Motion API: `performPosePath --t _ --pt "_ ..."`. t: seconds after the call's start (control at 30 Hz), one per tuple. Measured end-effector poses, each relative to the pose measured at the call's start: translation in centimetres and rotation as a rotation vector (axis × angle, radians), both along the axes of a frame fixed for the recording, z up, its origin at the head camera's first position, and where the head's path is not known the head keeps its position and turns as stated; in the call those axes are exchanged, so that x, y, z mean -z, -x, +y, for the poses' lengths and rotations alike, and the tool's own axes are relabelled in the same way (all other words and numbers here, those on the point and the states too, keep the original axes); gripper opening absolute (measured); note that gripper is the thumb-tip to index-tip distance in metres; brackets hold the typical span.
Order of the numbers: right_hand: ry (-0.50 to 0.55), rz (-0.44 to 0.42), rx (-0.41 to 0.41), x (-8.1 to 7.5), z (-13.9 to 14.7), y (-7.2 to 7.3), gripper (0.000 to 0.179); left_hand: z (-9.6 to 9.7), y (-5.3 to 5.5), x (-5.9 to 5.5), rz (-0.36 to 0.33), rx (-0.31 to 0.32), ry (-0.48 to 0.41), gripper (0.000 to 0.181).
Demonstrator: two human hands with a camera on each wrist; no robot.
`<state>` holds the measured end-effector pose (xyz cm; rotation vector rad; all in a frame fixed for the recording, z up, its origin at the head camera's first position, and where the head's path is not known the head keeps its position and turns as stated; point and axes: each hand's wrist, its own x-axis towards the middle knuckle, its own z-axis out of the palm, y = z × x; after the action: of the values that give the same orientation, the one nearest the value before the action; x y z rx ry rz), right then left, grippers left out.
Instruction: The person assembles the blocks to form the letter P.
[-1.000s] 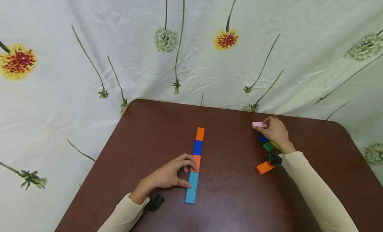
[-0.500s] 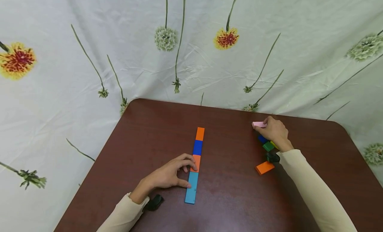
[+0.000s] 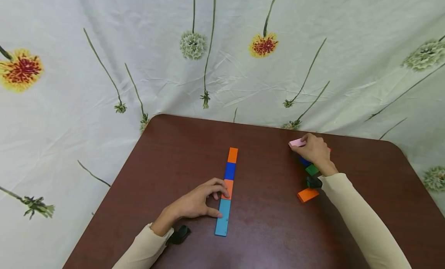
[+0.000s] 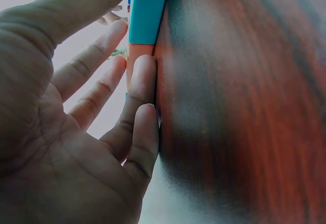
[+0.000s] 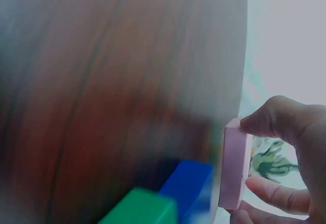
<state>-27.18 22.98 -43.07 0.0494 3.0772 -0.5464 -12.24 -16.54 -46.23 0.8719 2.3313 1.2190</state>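
Note:
A pink block (image 3: 297, 142) is pinched between the thumb and fingers of my right hand (image 3: 317, 150) near the table's far edge. In the right wrist view the same pink block (image 5: 235, 165) stands out against the pale cloth. My left hand (image 3: 196, 199) rests at a straight row of flat blocks, with its thumb at the light blue block (image 3: 223, 222) and fingertips on the orange-red block (image 3: 227, 188). A dark blue block (image 3: 230, 171) and an orange block (image 3: 232, 155) continue that row away from me. In the left wrist view the left fingers (image 4: 144, 76) lie loosely bent beside the row.
Under and beside the right hand lie a green block (image 3: 311, 169) and a blue block (image 3: 304, 161), partly hidden. Closer to me sits a loose orange block (image 3: 308, 194). A flowered cloth (image 3: 222, 68) hangs behind the dark brown table (image 3: 264, 222).
My right hand has shifted slightly left with the pink block, which is now tilted. A bit of red shows behind that hand, and the yellow piece is hidden. The left hand stays put.

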Motion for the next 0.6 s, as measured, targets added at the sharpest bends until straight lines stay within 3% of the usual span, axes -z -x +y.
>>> performPosePath --t 0.6 --pt "0.104 0.058 -0.135 -0.3 -6.4 0.9 0.051 -0.4 0.5 -0.1 -0.006 0.014 -0.005 0.040"
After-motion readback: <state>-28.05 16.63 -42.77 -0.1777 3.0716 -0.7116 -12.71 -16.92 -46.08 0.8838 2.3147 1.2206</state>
